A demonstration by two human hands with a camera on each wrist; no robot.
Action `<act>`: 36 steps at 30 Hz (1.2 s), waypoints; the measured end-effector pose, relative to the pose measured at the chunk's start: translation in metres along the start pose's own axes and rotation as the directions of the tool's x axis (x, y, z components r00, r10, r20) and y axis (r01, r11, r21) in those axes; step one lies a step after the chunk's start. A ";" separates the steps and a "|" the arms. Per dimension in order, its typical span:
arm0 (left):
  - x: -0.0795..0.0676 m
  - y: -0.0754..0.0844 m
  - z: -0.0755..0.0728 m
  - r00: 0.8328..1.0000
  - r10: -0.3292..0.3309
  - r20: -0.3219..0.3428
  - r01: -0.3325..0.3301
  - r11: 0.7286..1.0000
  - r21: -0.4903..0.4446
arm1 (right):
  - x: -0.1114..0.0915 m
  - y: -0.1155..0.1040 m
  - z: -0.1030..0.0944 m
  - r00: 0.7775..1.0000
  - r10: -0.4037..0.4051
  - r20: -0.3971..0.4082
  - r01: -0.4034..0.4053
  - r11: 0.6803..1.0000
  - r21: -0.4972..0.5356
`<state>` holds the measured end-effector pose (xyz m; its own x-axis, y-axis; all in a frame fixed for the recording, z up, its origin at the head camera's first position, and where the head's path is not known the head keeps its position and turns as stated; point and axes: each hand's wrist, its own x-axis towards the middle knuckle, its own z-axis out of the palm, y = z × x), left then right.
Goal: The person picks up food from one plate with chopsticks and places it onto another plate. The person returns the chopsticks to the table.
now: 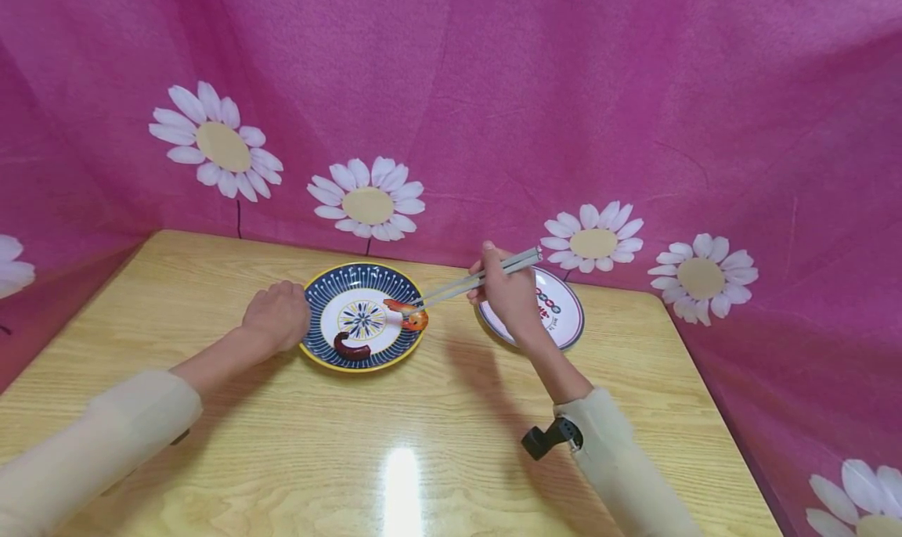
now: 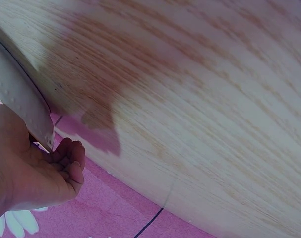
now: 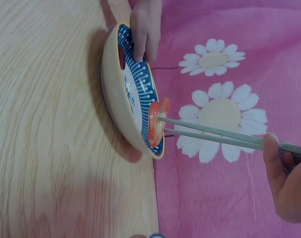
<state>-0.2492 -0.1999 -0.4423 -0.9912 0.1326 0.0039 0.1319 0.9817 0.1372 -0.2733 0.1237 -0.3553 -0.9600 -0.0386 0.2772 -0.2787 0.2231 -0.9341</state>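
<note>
My left hand point(image 1: 278, 318) grips the left rim of a deep plate point(image 1: 331, 293) with a navy patterned border and yellow edge. In the left wrist view its fingers curl at the edge of the plate's pale underside point(image 2: 21, 89). My right hand point(image 1: 509, 294) holds a pair of grey metal chopsticks point(image 1: 451, 289), pointing left. Their tips meet an orange-red shrimp point(image 1: 416, 321) at the plate's right side; in the right wrist view the shrimp point(image 3: 154, 126) overlaps the rim. A dark red, curved piece like an octopus tentacle point(image 1: 355, 353) lies near the plate's front.
A smaller white plate point(image 1: 567, 329) with printed lettering sits to the right, partly hidden behind my right hand and wrist. Both plates stand on a wood-grain table point(image 1: 317, 443). Behind the table hangs a magenta cloth point(image 1: 479, 114) with white daisies.
</note>
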 end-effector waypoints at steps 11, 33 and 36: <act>-0.001 0.000 0.000 1.000 0.001 0.018 -0.001 1.000 0.006 | -0.001 0.004 -0.021 0.996 0.083 -0.027 -0.085 0.993 -0.086; 0.001 -0.001 0.000 1.000 0.009 0.025 -0.009 1.000 0.018 | 0.005 0.009 -0.054 0.992 0.037 -0.118 -0.049 0.993 -0.107; 0.001 -0.001 0.000 1.000 0.006 0.028 -0.007 1.000 0.019 | 0.005 0.012 -0.060 0.993 0.049 -0.109 -0.057 0.996 -0.069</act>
<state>-0.2505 -0.2010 -0.4425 -0.9895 0.1425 -0.0231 0.1389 0.9833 0.1180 -0.2795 0.1849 -0.3512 -0.9641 0.0791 0.2536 -0.2210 0.2912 -0.9308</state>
